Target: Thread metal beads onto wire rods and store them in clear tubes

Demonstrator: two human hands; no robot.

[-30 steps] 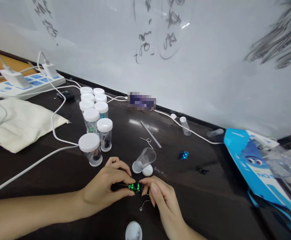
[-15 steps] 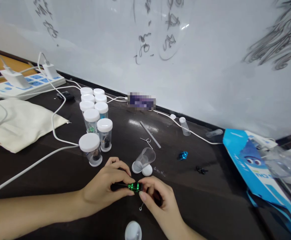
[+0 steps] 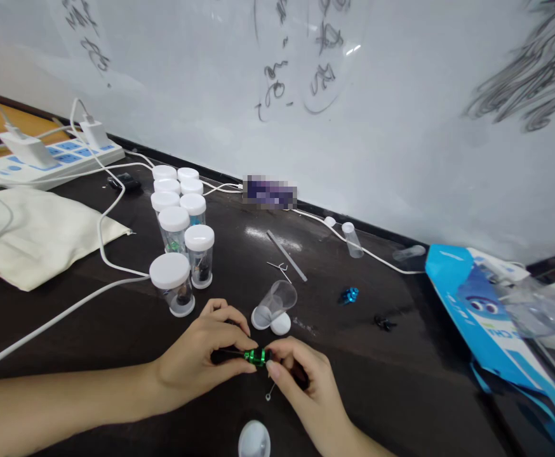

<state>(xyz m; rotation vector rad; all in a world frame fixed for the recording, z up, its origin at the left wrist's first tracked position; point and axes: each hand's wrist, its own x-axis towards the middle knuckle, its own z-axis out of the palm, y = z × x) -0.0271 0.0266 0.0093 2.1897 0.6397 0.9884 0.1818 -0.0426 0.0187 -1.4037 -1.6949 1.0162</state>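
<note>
Low over the dark table, a small green-and-black metallic part (image 3: 257, 357) sits between my two hands. The thumb and fingers of my left hand (image 3: 211, 346) pinch its left end, where a thin dark rod runs back toward the palm. At the other end, the fingertips of my right hand (image 3: 306, 377) close on the black side. Below the right thumb shows a thin silver piece with a ring tip (image 3: 268, 397); whether it joins the part I cannot tell. Just beyond my hands, a clear plastic jar (image 3: 280, 299) lies tilted beside a white lid (image 3: 280, 324).
Several white-lidded jars (image 3: 169, 271) stand at left. Small hex keys (image 3: 281, 268) and a clear strip (image 3: 287, 255) lie ahead. Farther right are a blue metallic part (image 3: 350, 296), a black part (image 3: 385, 324) and a blue bag (image 3: 487, 311). White cables (image 3: 68, 314) cross the left side.
Both hands hold almost the same pose. The right thumb has shifted very slightly against the green-and-black part.
</note>
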